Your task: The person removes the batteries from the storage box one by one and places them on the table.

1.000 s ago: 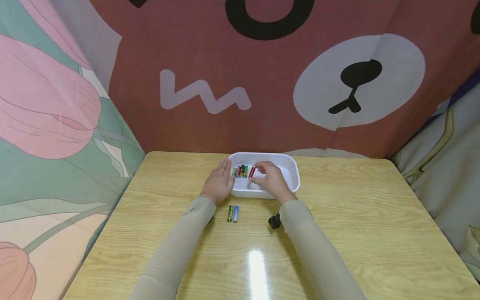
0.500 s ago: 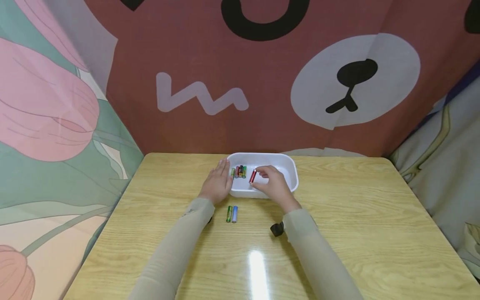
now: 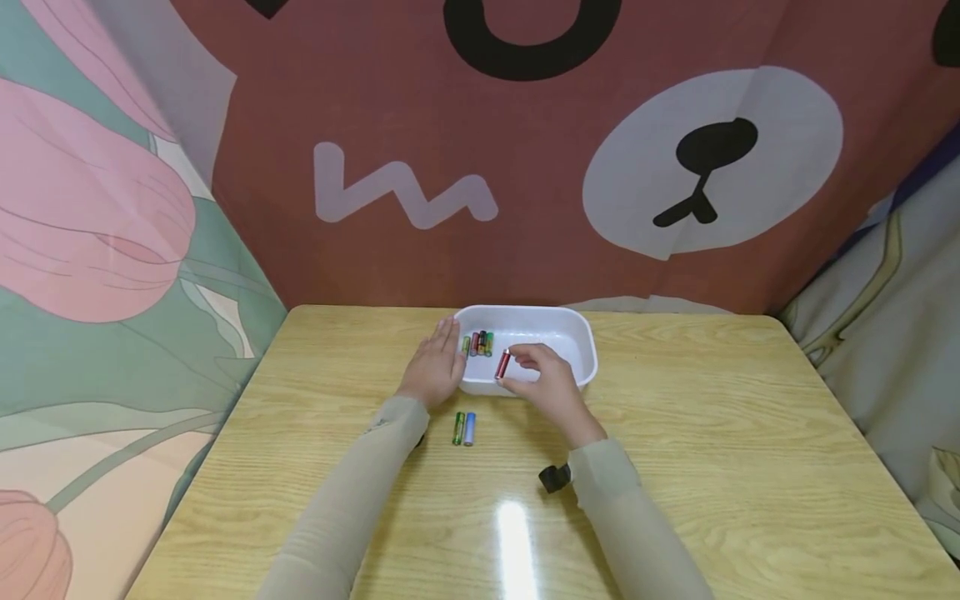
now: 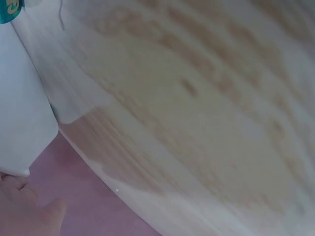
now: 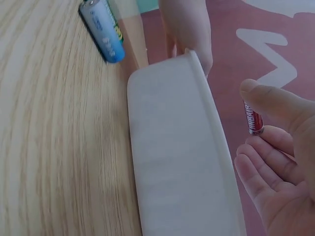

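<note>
1. Since 1 s ago, R hand (image 3: 551, 383) has come down a bit in the head view, bringing the red batt (image 3: 503, 364) lower, twd the tray's lower rim; L hand (image 3: 435, 367) approx. same spot.
2. R hand: thumb + fingertip pinch the red batt by its ends; other fingers bent, off it. Batt tilted, top leaning right, centre of head view, over the white tray (image 3: 487, 388).
3. R wrist view: same batt at right of frame, wht lettering partly behind the thumb; tray side fills the middle.
4. L hand: fingers straight, laid along tray's left end, holding nothing. L wrist view has only part of it, lower left, by the tray edge.
5. In tray, left end: four batts (image 3: 482, 343) side by side, mixed colours, incl. a green one at the right of the row.
6. Below tray, centre of head view: green batt (image 3: 458, 428) and blue batt (image 3: 469, 429), upright in frame, next to each other on the wood-grain table (image 3: 712, 433).
7. Beige sleeves (image 3: 637, 525) on both arms; blk device (image 3: 553, 478) by R cuff.
8. Top of frame: brown cloth (image 3: 405, 258) w/ cartoon print; pink-flower cloth (image 3: 97, 200) at left.
</note>
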{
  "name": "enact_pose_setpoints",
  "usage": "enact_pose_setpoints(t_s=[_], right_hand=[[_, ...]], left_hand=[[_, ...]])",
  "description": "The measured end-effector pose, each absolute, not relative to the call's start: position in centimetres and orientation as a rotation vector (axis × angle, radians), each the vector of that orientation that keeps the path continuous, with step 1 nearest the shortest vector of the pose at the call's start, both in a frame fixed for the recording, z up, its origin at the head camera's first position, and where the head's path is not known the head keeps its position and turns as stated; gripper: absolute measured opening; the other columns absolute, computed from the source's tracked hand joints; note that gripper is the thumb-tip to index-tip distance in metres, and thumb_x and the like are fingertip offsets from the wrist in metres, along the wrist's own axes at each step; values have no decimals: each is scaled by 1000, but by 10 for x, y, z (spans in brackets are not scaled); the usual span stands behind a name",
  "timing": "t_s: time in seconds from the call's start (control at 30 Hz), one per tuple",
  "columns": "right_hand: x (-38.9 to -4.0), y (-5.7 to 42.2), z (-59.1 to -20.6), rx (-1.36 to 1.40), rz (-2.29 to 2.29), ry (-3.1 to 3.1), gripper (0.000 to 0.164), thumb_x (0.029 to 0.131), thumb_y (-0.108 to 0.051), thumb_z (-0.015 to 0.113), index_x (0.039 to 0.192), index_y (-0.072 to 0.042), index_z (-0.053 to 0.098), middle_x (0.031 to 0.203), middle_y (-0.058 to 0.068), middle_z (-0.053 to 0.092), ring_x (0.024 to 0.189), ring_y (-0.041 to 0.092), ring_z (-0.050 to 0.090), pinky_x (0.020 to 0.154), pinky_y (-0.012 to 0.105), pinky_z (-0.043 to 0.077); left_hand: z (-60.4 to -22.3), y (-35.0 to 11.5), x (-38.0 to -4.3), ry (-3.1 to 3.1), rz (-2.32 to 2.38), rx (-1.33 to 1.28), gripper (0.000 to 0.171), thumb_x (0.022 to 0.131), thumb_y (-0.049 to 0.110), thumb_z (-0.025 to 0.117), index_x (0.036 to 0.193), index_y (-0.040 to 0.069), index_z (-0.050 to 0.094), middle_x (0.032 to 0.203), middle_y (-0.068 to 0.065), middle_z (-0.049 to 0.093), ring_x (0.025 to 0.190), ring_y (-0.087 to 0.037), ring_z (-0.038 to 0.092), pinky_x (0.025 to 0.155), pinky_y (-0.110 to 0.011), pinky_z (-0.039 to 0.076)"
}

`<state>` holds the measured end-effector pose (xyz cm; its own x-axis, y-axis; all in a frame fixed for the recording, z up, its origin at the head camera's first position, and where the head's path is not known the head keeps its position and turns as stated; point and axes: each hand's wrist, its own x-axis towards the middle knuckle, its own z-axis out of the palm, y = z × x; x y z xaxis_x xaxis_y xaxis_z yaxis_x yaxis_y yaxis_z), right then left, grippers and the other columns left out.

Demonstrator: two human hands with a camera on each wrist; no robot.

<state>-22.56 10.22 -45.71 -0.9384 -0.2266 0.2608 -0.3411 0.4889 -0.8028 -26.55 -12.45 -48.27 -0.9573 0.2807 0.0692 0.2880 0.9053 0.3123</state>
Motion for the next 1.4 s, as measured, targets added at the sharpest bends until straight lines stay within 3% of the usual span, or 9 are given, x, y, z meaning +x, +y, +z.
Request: enact_pose_setpoints(t_s=[0.47,0.8,0.93,1.17,1.4], right_hand=[[-213,102,-455,489,1576,-2552,49,80,-13,87,123,-1,68,118,13,67,110,37,65,100,37,55],[-202,104,-457,530,1572,-2579,48,79,-14,88,122,-3,69,117,13,68,107,30,68,98,39,56],[-198,103,-461,590,1568,-2564,48,77,-14,89,120,-2,69,114,15,69,105,34,68,97,39,56],[-191,98,-464,664,1563,-2584,46,75,-13,91,115,-4,70,112,6,70,103,28,68,96,38,57],[-192,95,-471,721,1491,-2649,45,75,-13,91,114,-5,70,111,6,70,102,28,68,95,39,57]], left_hand=[[-484,-122,-265,-3058,-514,-444,63,109,34,31,162,5,12,170,-8,7,156,-23,5,126,-47,17],[-486,-122,-266,-3045,-516,-445,63,109,33,32,162,5,13,170,-9,10,156,-24,6,125,-48,18],[-487,-123,-266,-3034,-514,-447,63,109,32,33,162,5,14,169,-10,12,156,-24,8,125,-48,19],[-486,-123,-265,-3031,-515,-441,64,108,33,31,162,4,14,169,-11,13,156,-25,8,125,-49,18],[-485,-124,-266,-3035,-518,-440,64,108,32,32,162,4,13,169,-10,11,156,-24,8,125,-49,18]])
